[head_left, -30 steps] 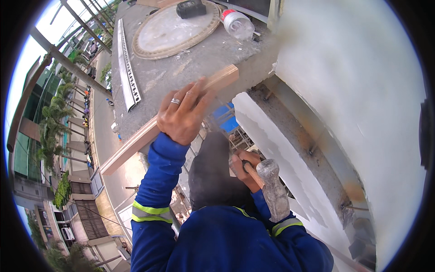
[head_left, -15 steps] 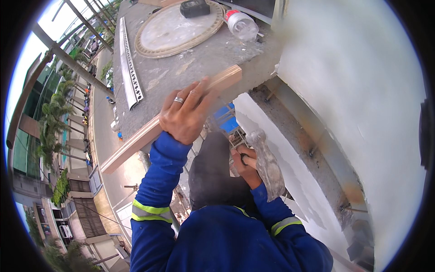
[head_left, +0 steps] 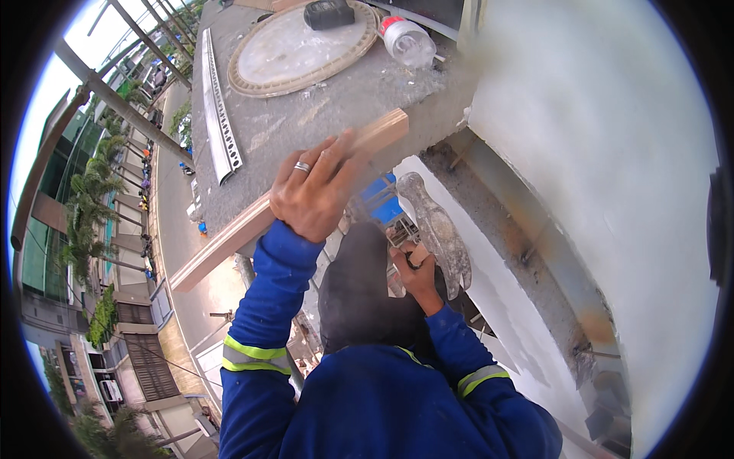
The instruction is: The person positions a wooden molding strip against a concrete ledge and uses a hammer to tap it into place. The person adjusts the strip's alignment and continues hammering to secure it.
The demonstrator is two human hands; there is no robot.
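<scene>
Since half a second ago, the hammer (head_left: 436,233) has been swinging up my view, away from my torso, and its head is now showing at 1 o'clock from my right hand (head_left: 418,279). That hand is closing around the wooden handle, which is showing only as a short piece. My left hand (head_left: 312,191) is staying in place, gripping a wooden strip (head_left: 376,136) with the fingers draping over it; I am not seeing the thumb. The wooden strip is running beneath that hand from 8 o'clock to 2 o'clock, along the edge of a grey concrete ledge (head_left: 336,103).

At 10 o'clock from my left hand, a perforated metal strip (head_left: 215,115) is lying apart from the wood. My dark-trousered knee (head_left: 355,283) is filling the space between my forearms, near the right hand. A white wall (head_left: 589,99) is rising at 2 o'clock beyond the hammer, with a rough concrete channel (head_left: 497,199) curving between.

At 12 o'clock from my left hand, a round disc (head_left: 290,61) is lying on the ledge, carrying a black boxy object (head_left: 329,14). At 1 o'clock, a clear bottle (head_left: 410,44), red at one end, is lying sideways; its contents are staying unclear to me.
</scene>
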